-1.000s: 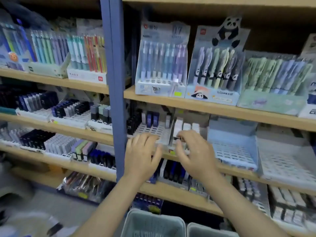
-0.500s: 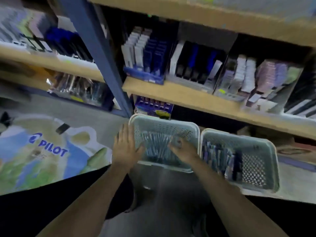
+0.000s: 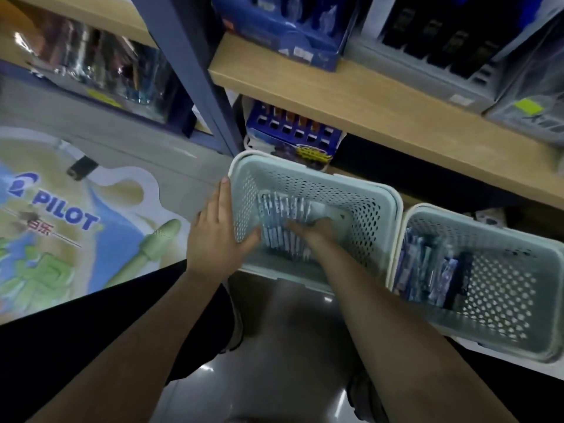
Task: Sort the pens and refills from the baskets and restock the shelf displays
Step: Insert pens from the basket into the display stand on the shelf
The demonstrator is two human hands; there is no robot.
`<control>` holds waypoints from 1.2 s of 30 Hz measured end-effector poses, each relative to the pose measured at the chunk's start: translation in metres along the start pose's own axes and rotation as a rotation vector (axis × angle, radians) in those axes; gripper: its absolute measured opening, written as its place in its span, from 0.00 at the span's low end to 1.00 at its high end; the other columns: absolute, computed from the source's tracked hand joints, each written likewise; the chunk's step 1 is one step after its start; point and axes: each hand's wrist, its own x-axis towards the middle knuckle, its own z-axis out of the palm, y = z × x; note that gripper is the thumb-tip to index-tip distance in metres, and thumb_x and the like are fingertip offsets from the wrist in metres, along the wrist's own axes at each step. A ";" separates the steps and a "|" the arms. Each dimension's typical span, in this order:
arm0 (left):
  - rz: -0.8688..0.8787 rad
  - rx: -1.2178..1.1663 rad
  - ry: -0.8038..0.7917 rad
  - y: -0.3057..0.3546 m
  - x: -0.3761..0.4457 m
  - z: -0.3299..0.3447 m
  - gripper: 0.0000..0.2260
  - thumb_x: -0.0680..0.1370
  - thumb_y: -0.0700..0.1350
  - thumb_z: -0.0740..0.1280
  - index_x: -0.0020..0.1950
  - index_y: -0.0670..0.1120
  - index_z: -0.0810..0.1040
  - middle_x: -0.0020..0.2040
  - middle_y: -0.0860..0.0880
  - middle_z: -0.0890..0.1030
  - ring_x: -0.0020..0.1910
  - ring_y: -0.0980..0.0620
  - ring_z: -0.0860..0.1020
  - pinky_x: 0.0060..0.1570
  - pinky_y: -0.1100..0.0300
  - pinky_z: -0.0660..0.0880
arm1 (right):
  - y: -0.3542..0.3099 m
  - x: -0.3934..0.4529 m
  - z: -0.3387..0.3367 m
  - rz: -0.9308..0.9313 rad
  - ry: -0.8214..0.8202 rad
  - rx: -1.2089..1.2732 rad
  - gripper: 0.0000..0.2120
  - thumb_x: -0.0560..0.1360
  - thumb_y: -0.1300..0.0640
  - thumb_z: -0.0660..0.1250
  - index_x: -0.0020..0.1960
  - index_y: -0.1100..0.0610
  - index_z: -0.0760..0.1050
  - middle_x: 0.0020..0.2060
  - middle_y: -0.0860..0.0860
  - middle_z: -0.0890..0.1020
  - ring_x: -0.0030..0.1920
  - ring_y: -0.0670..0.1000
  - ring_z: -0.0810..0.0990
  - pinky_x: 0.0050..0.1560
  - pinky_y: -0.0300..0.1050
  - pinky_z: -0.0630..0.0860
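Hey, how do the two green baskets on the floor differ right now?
The left basket has both hands at it: the left hand rests flat on its side wall, and the right hand reaches in onto a row of light blue pens. The right basket is untouched and holds darker blue packs heaped at its left end. Both are the same perforated pale green plastic.

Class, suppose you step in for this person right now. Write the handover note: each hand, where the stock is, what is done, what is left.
Left hand: open, flat against the left wall of the left basket, thumb over the rim.
Right hand: inside that basket, resting on the packets of pens; whether it grips them cannot be told.
Right basket: holds darker packets, untouched.
Both baskets sit on the floor below the wooden shelf.
Done: nothing lifted out yet.
Left: sort both baskets, restock the shelf displays.
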 end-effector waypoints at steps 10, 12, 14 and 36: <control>-0.014 -0.084 0.019 -0.001 0.000 0.003 0.42 0.75 0.62 0.63 0.81 0.39 0.55 0.72 0.37 0.71 0.65 0.36 0.76 0.53 0.43 0.78 | -0.018 0.015 0.024 -0.014 -0.079 -0.062 0.18 0.70 0.50 0.79 0.53 0.60 0.80 0.43 0.53 0.83 0.35 0.49 0.78 0.40 0.40 0.75; -0.014 -0.090 0.022 -0.001 0.000 0.002 0.41 0.75 0.61 0.63 0.81 0.39 0.55 0.72 0.37 0.71 0.64 0.36 0.76 0.53 0.43 0.78 | -0.014 0.018 0.020 0.002 -0.092 -0.029 0.20 0.69 0.50 0.79 0.56 0.58 0.81 0.45 0.52 0.83 0.36 0.48 0.78 0.41 0.40 0.74; -0.013 -0.093 0.022 0.000 0.000 0.001 0.41 0.75 0.59 0.65 0.81 0.38 0.55 0.73 0.37 0.70 0.65 0.36 0.76 0.53 0.44 0.78 | -0.013 0.016 0.019 -0.016 -0.112 -0.008 0.17 0.70 0.50 0.78 0.55 0.57 0.81 0.46 0.52 0.83 0.40 0.49 0.79 0.38 0.39 0.73; 0.003 -0.007 -0.010 0.003 0.000 -0.008 0.44 0.76 0.67 0.59 0.82 0.39 0.52 0.79 0.39 0.62 0.77 0.39 0.63 0.73 0.40 0.63 | -0.002 -0.029 -0.048 -0.183 -0.375 0.095 0.22 0.72 0.55 0.76 0.61 0.61 0.72 0.59 0.55 0.79 0.60 0.57 0.78 0.62 0.50 0.73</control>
